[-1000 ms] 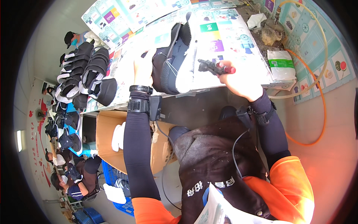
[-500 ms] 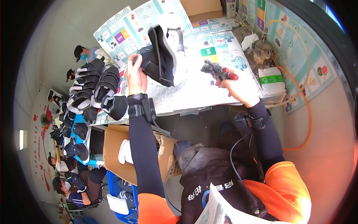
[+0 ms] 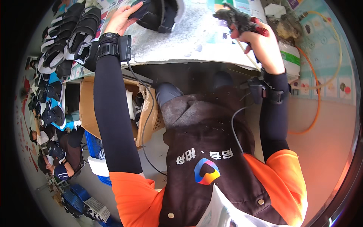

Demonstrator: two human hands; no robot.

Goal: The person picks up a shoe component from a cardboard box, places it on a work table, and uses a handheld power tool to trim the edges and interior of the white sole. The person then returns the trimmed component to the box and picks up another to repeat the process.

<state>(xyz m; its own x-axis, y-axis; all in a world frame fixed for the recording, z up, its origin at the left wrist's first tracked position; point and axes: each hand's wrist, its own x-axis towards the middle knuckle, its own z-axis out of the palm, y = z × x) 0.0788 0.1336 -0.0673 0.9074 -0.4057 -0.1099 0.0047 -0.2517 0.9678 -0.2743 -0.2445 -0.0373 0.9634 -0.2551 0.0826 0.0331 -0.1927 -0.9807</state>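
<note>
At the top edge of the view, my left hand (image 3: 120, 19) is closed on one end of a black shoe (image 3: 153, 18) with a pale sole edge. The shoe is held over the worktable (image 3: 170, 51), and its upper part is cut off by the frame. Farther right, my right hand (image 3: 264, 47) wraps round the red-and-black grip of a small spray gun (image 3: 238, 19). Its dark nozzle end points left, toward the shoe, with a gap between them. A thin pale hose runs down from beneath my right hand.
Rows of black-and-white shoes (image 3: 81, 32) stand at the table's left end. Below the tabletop are a cardboard box (image 3: 87, 108) and a blue basket (image 3: 92, 145). An orange hose (image 3: 317, 100) hangs at right, near a green-and-white packet (image 3: 292, 56). A co-worker (image 3: 62, 170) sits lower left.
The view has tilted downward, so table, shoe and both hands appear higher, with the shoe's top now out of frame. Both hands keep their hold on the shoe and the spray gun.
</note>
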